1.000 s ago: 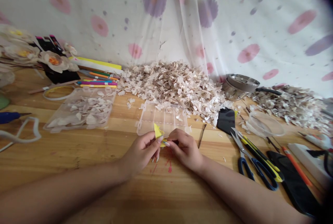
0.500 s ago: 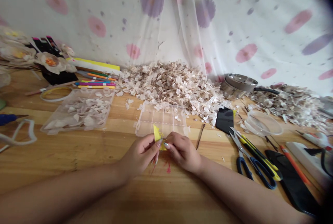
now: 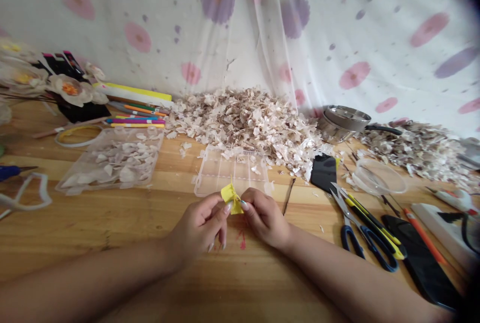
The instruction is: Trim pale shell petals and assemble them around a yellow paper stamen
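Observation:
Between my two hands is a small piece of yellow paper [image 3: 229,194], bent, with a ragged or cut edge. My left hand [image 3: 206,220] pinches its lower left part between thumb and fingers. From the other side my right hand [image 3: 264,217] grips its right edge, thumb and forefinger pressed together. Just behind the hands lies a clear divided plastic box [image 3: 215,170]. A dark thin stick [image 3: 289,197] rests on the wooden table right of the box.
A big heap of pale dried petals [image 3: 247,123] stands at the back. Left lies a clear tray of petals [image 3: 108,163]; pens [image 3: 137,122] lie behind it. To the right are scissors [image 3: 350,223], a yellow-black cutter [image 3: 375,228], a black phone [image 3: 420,263] and a metal pot [image 3: 345,120].
The yellow paper has turned and spread, showing more of its face between my fingers. Both hands stay in nearly the same place.

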### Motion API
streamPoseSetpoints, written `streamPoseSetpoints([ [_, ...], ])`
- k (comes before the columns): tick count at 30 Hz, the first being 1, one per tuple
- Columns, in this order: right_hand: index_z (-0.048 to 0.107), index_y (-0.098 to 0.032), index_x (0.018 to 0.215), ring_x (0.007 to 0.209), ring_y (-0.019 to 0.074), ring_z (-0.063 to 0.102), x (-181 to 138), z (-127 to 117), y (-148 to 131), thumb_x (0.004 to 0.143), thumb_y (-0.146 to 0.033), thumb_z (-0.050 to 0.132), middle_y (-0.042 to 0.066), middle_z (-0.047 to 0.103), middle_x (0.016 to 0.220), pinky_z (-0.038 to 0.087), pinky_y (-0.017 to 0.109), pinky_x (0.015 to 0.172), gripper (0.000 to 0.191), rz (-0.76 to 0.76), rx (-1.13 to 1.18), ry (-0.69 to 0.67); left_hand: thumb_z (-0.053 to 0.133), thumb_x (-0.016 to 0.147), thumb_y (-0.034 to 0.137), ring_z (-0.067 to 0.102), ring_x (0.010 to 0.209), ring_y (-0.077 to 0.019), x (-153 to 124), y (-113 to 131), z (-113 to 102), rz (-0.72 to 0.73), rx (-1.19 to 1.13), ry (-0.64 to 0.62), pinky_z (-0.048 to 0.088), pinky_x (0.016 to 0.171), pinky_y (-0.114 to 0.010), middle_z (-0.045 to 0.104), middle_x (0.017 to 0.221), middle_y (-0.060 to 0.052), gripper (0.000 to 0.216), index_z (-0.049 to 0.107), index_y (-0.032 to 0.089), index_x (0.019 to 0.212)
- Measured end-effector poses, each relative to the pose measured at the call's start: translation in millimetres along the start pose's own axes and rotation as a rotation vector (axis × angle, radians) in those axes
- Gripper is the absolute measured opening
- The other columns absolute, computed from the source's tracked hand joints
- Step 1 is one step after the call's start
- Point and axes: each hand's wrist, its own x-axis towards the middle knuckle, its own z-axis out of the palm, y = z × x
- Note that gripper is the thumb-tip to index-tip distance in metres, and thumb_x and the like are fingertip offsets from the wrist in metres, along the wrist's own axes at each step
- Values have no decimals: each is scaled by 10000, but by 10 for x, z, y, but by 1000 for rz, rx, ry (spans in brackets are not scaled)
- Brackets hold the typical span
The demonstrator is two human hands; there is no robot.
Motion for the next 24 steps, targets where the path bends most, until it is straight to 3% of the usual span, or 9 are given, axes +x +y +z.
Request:
streamPoseSetpoints([
  [4, 483, -199, 857, 676, 141, 506, -4, -1, 15, 939, -229, 377, 30, 531, 752, 436, 257, 631, 137, 2, 5, 38, 450, 871, 462, 490, 386, -97, -5, -13, 6, 9, -77, 16, 369, 391, -194, 558, 482, 46, 339, 503, 159, 1014],
  [7, 486, -201, 851, 679, 143, 500, 10, -3, 15, 941, -222, 379, 25, 518, 747, 434, 264, 629, 141, -25, -32, 103, 498, 862, 403, 621, 603, -142, 0, 5, 20, 86, -108, 43, 414, 488, -211, 660, 662, -20, 286, 511, 161, 1015],
  [11, 497, -205, 863, 732, 158, 509, 39, -17, 17, 925, -185, 418, 29, 528, 761, 440, 292, 666, 102, -77, -65, 201, 497, 864, 336, 629, 765, -180, -6, 31, 3, 57, -109, 9, 443, 582, -249, 706, 858, -84, 270, 562, 151, 1051],
  [16, 517, -204, 872, 778, 176, 519, 53, -34, 19, 909, -171, 454, 44, 545, 779, 456, 315, 680, 80, -120, -99, 250, 503, 735, 172, 635, 757, -200, 28, 45, -44, 52, -313, -99, 435, 629, -270, 726, 820, -97, 219, 700, 117, 815],
  [18, 520, -204, 878, 774, 175, 522, 47, -38, 18, 911, -179, 453, 44, 545, 775, 465, 318, 677, 79, -154, -100, 240, 471, 667, 178, 646, 699, -199, 72, 50, -46, -37, -508, -211, 428, 610, -268, 727, 784, -111, 266, 711, 99, 750],
  [20, 526, -202, 902, 776, 172, 529, 37, -45, 12, 915, -180, 445, 47, 547, 787, 476, 316, 677, 85, -189, -98, 220, 448, 688, 253, 649, 627, -188, 118, 56, -35, -218, -653, -324, 400, 545, -243, 721, 743, -129, 307, 702, 86, 737],
  [24, 538, -190, 978, 790, 172, 546, 10, -77, -28, 925, -204, 434, 64, 558, 825, 500, 304, 665, 118, -312, -138, 173, 374, 797, 477, 610, 451, -163, 158, 85, 6, -529, -683, -542, 208, 362, -196, 704, 679, -160, 490, 653, 76, 765],
])
